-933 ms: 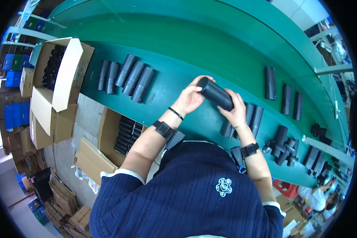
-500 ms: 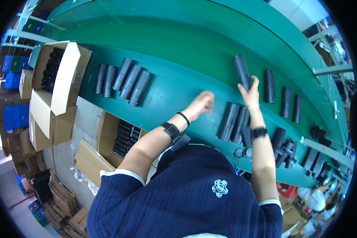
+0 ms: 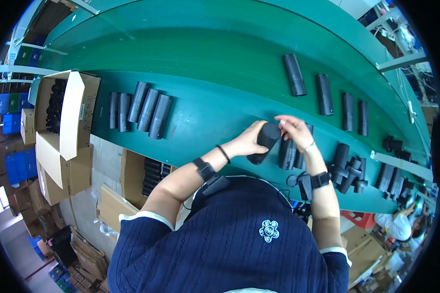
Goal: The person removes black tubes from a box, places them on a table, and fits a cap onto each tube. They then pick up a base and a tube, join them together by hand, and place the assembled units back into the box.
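Observation:
My left hand [image 3: 252,141] grips a black ribbed cylinder [image 3: 265,150], tilted so its round end faces up, over the near middle of the green bench [image 3: 205,117]. Close beside that end is my right hand [image 3: 296,133], its fingers loosely curled and apart with nothing seen in them. Partly behind the right hand lie more black cylinders [image 3: 287,155]. A dark cylinder [image 3: 293,74] rests on the bench's far side, leading a spaced row of several. To my left lies a group of several like it [image 3: 160,117].
An open carton [image 3: 85,117] of black parts stands at the bench's left end. Another carton [image 3: 132,171] with black cylinders sits below the front edge. A pile of black parts with wider round heads [image 3: 347,178] lies right. Metal posts [image 3: 401,163] cross there.
My right hand has set a cylinder down on the far side and come back toward the middle. My left hand has closed around another cylinder and raised its end.

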Demonstrator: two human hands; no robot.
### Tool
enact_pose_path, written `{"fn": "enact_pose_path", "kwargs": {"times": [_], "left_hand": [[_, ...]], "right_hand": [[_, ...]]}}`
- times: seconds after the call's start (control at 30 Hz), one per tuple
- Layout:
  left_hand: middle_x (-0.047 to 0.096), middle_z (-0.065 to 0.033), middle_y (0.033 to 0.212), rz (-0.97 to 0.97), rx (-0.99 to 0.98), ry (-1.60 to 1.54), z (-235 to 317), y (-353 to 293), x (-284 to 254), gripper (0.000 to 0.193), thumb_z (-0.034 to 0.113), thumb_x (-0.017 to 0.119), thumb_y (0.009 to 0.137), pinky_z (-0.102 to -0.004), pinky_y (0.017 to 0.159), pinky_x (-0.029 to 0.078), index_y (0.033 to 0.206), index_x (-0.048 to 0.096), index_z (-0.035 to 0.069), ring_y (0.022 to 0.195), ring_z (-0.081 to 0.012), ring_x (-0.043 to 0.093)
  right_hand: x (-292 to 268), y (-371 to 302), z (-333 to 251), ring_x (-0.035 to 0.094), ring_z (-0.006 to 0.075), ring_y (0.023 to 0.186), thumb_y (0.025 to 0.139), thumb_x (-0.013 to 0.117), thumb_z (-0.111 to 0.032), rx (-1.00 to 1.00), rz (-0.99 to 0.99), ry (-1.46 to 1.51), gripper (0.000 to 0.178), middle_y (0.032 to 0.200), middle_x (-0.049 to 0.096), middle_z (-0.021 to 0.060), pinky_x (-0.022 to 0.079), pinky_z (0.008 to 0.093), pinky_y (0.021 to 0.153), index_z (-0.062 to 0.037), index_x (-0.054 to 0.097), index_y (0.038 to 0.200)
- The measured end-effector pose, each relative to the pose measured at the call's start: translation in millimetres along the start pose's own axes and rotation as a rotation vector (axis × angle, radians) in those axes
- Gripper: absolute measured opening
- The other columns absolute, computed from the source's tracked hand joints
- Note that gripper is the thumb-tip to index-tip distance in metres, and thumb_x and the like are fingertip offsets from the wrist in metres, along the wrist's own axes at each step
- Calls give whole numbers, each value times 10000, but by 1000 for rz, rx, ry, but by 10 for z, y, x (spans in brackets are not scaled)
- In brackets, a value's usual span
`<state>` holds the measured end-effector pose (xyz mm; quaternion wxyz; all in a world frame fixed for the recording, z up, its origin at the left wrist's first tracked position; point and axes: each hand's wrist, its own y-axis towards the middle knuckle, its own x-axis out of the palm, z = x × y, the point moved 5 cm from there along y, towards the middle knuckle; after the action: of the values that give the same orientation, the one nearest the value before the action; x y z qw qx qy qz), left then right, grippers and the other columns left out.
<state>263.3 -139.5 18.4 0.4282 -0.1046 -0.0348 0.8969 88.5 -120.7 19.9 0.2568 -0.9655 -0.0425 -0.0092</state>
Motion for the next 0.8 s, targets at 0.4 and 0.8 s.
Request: {"fn": "enact_pose_path", "kwargs": {"times": [0.4,0.8], "left_hand": [[442,-140,1225,-52,12,-321,69,-561,-22,642,165,708,771,-372,990,365,1290,351,38,1191,-263,430],[466,-83,1210,95,-89,-591,-33,-712,-235,468,179,565,894,-328,1024,314,1297,372,41,1167,-170,421]], "right_hand": [[727,-424,147,520,68,732,881,614,-130,-109,-171,389,335,962,542,-13,444,202,665,-49,596,1205],[945,-402,83,642,151,754,937,522,-153,-56,-145,498,328,912,634,78,535,243,662,-8,527,1231]]}}
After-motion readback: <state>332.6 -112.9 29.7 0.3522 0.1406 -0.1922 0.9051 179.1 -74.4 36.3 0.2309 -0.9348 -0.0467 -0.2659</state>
